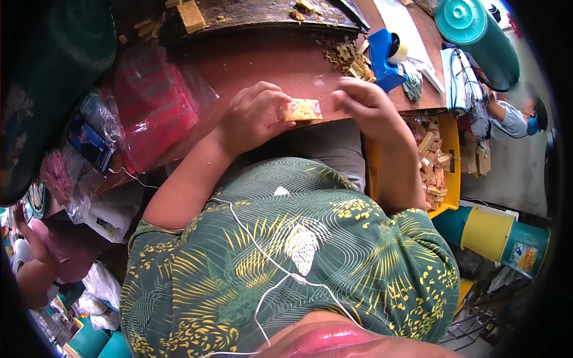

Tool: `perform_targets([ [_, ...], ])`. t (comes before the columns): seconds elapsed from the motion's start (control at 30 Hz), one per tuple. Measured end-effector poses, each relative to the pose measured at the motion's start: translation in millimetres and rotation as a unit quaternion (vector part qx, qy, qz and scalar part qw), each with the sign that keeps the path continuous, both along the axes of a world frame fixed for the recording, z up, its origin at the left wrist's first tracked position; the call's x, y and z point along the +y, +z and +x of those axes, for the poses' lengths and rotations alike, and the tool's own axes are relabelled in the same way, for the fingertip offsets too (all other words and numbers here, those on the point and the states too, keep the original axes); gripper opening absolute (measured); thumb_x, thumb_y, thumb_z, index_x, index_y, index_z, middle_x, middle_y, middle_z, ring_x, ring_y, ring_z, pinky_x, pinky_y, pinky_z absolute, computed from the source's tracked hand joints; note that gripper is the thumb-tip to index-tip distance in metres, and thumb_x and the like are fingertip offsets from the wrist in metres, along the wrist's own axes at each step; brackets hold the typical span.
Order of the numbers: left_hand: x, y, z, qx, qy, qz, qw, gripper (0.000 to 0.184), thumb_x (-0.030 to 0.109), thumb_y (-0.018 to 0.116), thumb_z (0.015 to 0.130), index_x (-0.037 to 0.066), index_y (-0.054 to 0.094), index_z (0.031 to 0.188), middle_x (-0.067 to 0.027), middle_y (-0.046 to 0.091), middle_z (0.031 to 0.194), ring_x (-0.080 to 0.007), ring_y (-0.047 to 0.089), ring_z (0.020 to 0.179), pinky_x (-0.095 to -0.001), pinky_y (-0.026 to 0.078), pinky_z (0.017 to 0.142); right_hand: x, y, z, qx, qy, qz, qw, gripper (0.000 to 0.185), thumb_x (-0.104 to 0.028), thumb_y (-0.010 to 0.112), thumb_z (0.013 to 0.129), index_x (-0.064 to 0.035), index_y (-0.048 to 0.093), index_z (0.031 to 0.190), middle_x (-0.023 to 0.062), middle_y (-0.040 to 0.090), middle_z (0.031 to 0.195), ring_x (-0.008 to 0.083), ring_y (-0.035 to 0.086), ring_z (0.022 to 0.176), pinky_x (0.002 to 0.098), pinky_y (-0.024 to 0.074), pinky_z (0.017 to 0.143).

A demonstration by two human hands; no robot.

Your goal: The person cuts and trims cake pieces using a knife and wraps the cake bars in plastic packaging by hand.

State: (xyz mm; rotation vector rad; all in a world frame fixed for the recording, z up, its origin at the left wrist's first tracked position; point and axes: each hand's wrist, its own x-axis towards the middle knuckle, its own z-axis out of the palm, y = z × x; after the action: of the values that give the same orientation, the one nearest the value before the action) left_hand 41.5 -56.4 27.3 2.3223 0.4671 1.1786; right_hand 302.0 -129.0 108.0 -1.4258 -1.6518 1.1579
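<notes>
My left hand [253,113] pinches a small wrapped biscuit bar [302,110] by its left end, above the table's front edge. The bar is yellowish, in a clear wrapper with red print. My right hand [364,101] hovers just right of the bar, apart from it. Its fingers are loosely bent and slightly blurred, with nothing visible between them. Beyond this hand stands a blue tape dispenser [382,59] with a roll of tape [399,51]. Below my right forearm, a yellow crate [452,155] holds many similar wrapped bars [434,164].
A dark tray [262,27] with a loose biscuit block [191,16] lies at the back. Crumbs and broken pieces [356,62] sit near the dispenser. Red plastic packaging [152,107] and a phone [89,140] with a white cable are at left. Other people are at both sides.
</notes>
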Motion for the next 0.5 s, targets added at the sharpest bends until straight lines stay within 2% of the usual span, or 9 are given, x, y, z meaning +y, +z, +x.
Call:
perform_targets([
  [0.03,-1.1,2.0,-0.8,-0.001,0.006,0.007,1.000,0.040,0.019,0.088,0.074,0.009,0.064,0.104,-0.0089,0.067,0.103,-0.0290,0.068,0.093,-0.0400,0.056,0.080,6.5,5.2,-19.3,0.003,0.068,0.008,0.998,0.025,-0.019,0.065,0.103,-0.0005,0.061,0.086,-0.0041,0.051,0.080,0.0052,0.048,0.077,0.0243,0.0409,0.066],
  [0.07,-2.1,3.5,-2.2,-0.001,0.012,0.014,1.000,0.040,0.022,0.088,0.074,0.009,0.064,0.104,-0.0081,0.067,0.104,-0.0297,0.069,0.094,-0.0406,0.056,0.080,11.6,23.3,-36.9,-0.049,0.131,0.028,0.990,0.030,-0.023,0.069,0.100,0.0027,0.062,0.085,0.0020,0.053,0.081,0.0104,0.053,0.077,0.0299,0.0437,0.066],
  [0.13,-1.0,-1.7,-5.1,-0.003,0.018,0.021,1.000,0.041,0.022,0.088,0.074,0.009,0.064,0.105,-0.0086,0.068,0.104,-0.0300,0.069,0.095,-0.0406,0.056,0.081,20.5,31.6,-63.1,-0.082,0.181,0.082,0.977,0.039,-0.030,0.071,0.097,0.0027,0.063,0.079,0.0068,0.053,0.077,0.0166,0.054,0.072,0.0357,0.0437,0.063],
  [0.23,-2.2,2.2,-7.3,-0.003,0.021,0.010,1.000,0.042,0.022,0.088,0.074,0.009,0.065,0.106,-0.0090,0.068,0.105,-0.0304,0.069,0.095,-0.0406,0.056,0.083,35.8,6.4,-62.0,-0.245,0.134,0.115,0.953,0.047,-0.039,0.076,0.093,0.0031,0.064,0.074,0.0090,0.053,0.073,0.0206,0.051,0.066,0.0388,0.0420,0.060],
  [0.33,-2.2,2.1,-4.5,-0.003,0.015,-0.005,1.000,0.043,0.018,0.090,0.073,0.007,0.066,0.106,-0.0105,0.068,0.104,-0.0293,0.069,0.094,-0.0393,0.057,0.083,39.8,-2.5,-40.0,-0.310,0.072,-0.107,0.942,0.055,-0.046,0.078,0.089,0.0034,0.063,0.070,0.0094,0.052,0.070,0.0218,0.049,0.061,0.0390,0.0411,0.058],
  [0.37,-1.8,0.8,-4.0,-0.003,0.013,-0.009,1.000,0.043,0.016,0.092,0.072,0.007,0.067,0.106,-0.0112,0.068,0.104,-0.0286,0.070,0.094,-0.0387,0.058,0.082,38.2,-12.3,-25.9,-0.325,0.047,-0.103,0.939,0.056,-0.047,0.082,0.085,0.0034,0.063,0.070,0.0096,0.052,0.068,0.0217,0.050,0.061,0.0388,0.0410,0.058],
  [0.47,-0.9,0.8,-2.8,-0.036,-0.003,-0.056,0.998,0.040,0.013,0.092,0.071,0.008,0.067,0.102,-0.0104,0.069,0.103,-0.0272,0.071,0.093,-0.0379,0.058,0.081,21.5,-30.2,4.9,-0.336,-0.037,-0.047,0.940,0.048,-0.039,0.086,0.082,0.0017,0.063,0.071,0.0100,0.055,0.073,0.0207,0.051,0.064,0.0390,0.0418,0.058],
  [0.5,1.7,1.3,-1.9,-0.043,-0.015,-0.048,0.998,0.039,0.012,0.092,0.071,0.008,0.067,0.101,-0.0107,0.069,0.103,-0.0271,0.071,0.093,-0.0378,0.058,0.081,13.2,-39.1,8.6,-0.326,-0.057,0.023,0.943,0.041,-0.031,0.090,0.078,-0.0002,0.063,0.080,0.0118,0.060,0.087,0.0212,0.057,0.076,0.0386,0.0458,0.065],
])
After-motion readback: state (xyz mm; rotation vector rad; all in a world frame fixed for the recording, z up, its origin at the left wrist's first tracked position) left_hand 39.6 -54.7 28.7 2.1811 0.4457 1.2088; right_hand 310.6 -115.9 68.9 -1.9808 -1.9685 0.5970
